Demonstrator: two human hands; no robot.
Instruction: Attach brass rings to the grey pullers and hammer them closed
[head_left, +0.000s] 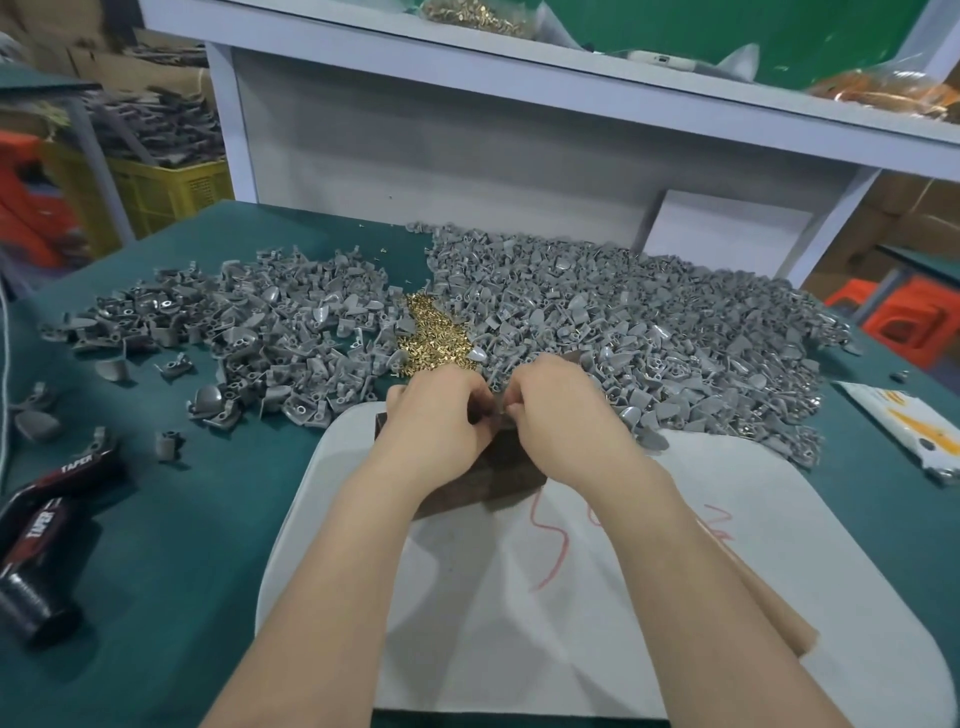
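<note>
Head view, left hand (435, 411), right hand (551, 410), curled inward, pinching grey puller (500, 408)

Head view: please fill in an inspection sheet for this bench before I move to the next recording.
Surface: green mat, with a white pad marked in red under the forearms.
Job's things: grey pullers heaped left and right of a pile of brass rings; dark block on the pad; hammer lying at left.
Clutter: stray pullers on the mat; printed packet at right.
Grippers: left hand and right hand pinch a small part together over the block.
Cables: white cord at left edge.
Surroundings: white shelf, yellow crate, orange stools.
</note>
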